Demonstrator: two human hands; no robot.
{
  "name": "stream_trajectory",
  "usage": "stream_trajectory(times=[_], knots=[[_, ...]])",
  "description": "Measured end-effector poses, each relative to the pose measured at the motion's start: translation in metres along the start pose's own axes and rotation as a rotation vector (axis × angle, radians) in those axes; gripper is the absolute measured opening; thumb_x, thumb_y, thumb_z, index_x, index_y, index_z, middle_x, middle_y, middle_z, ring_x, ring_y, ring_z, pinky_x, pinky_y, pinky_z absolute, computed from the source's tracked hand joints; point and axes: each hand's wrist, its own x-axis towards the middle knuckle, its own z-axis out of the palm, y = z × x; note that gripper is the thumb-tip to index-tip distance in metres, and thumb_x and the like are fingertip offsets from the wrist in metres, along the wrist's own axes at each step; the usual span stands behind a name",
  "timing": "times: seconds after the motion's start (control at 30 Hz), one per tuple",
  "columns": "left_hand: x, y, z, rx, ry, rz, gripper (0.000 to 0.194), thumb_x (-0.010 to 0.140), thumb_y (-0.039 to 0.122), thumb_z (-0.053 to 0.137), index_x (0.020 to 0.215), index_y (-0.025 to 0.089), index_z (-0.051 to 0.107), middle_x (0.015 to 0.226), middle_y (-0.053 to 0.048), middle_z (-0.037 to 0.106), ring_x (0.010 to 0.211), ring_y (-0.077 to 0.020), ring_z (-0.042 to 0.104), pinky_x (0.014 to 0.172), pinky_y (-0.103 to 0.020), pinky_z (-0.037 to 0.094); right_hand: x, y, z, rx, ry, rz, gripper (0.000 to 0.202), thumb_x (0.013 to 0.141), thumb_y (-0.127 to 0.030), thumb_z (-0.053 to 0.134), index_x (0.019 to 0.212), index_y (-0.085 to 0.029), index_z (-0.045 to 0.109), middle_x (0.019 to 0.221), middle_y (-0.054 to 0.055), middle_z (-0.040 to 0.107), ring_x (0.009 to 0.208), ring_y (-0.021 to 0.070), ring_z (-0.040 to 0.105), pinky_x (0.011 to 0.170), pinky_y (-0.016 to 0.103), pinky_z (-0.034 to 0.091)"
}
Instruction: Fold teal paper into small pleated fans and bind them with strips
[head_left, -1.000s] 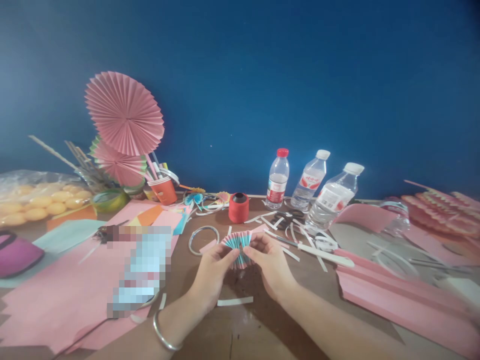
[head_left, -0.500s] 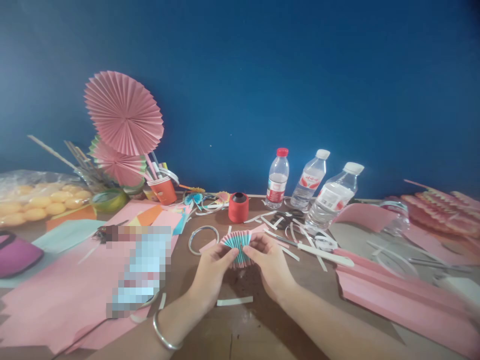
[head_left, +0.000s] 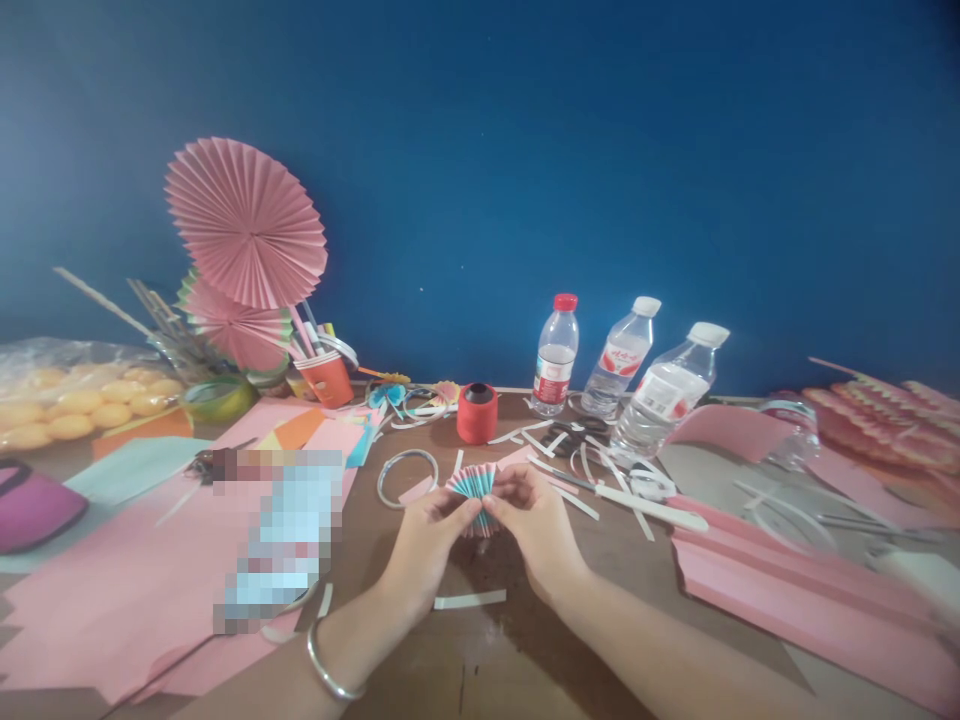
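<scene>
Between my two hands is a small pleated paper fan [head_left: 475,482], pink and light blue, its folds spread at top and bottom and gathered at the middle. My left hand [head_left: 427,530] pinches its left side, thumb near the centre. From the other side my right hand [head_left: 536,525] grips it, with the thumb pressed close to the left thumb. The fan is held just above the brown table [head_left: 405,660]. A white paper strip [head_left: 470,600] lies on the table between my forearms. Behind the fan stands a red roll [head_left: 477,414] with a dark top.
Three water bottles [head_left: 556,360] stand at the back right. A utility knife [head_left: 652,508], scissors [head_left: 576,438] and paper strips lie right of my hands. Pink paper [head_left: 135,590] covers the left side. A paper cup [head_left: 327,378] holds pens near large pink fans [head_left: 247,225].
The small fan's pleats look drawn narrower between my fingers, and my right hand has shifted slightly to the left. The things on the table stay in place.
</scene>
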Motion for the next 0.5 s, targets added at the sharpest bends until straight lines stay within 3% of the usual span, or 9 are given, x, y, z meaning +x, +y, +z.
stream_trajectory(times=[0.13, 0.27, 0.5], knots=[[-0.001, 0.003, 0.002, -0.033, 0.002, -0.007, 0.02, 0.069, 0.029, 0.067, 0.08, 0.012, 0.068, 0.075, -0.005, 0.068, 0.069, -0.0174, 0.06, 0.065, -0.028, 0.048, -0.001, -0.001, -0.001, -0.156, -0.028, -0.045, 0.009, 0.066, -0.022, 0.067, 0.066, -0.018, 0.058, 0.06, -0.002, 0.057, 0.056, 0.0129, 0.053, 0.053, 0.025, 0.045], [-0.003, 0.006, 0.007, -0.175, -0.024, 0.0, 0.019, 0.07, 0.025, 0.067, 0.085, 0.014, 0.065, 0.079, -0.005, 0.068, 0.072, -0.0165, 0.06, 0.068, -0.027, 0.047, -0.004, -0.006, 0.0, -0.235, -0.072, -0.048, 0.009, 0.07, -0.026, 0.062, 0.068, -0.018, 0.061, 0.063, 0.0, 0.06, 0.056, 0.0151, 0.055, 0.056, 0.028, 0.046], [-0.005, 0.007, 0.007, -0.23, -0.049, -0.101, 0.023, 0.073, 0.028, 0.064, 0.091, 0.015, 0.06, 0.074, -0.004, 0.067, 0.056, -0.014, 0.06, 0.053, -0.025, 0.047, -0.011, -0.01, 0.001, -0.607, -0.124, -0.3, 0.021, 0.061, -0.016, 0.066, 0.08, -0.021, 0.058, 0.079, -0.001, 0.06, 0.068, 0.015, 0.051, 0.064, 0.026, 0.041]])
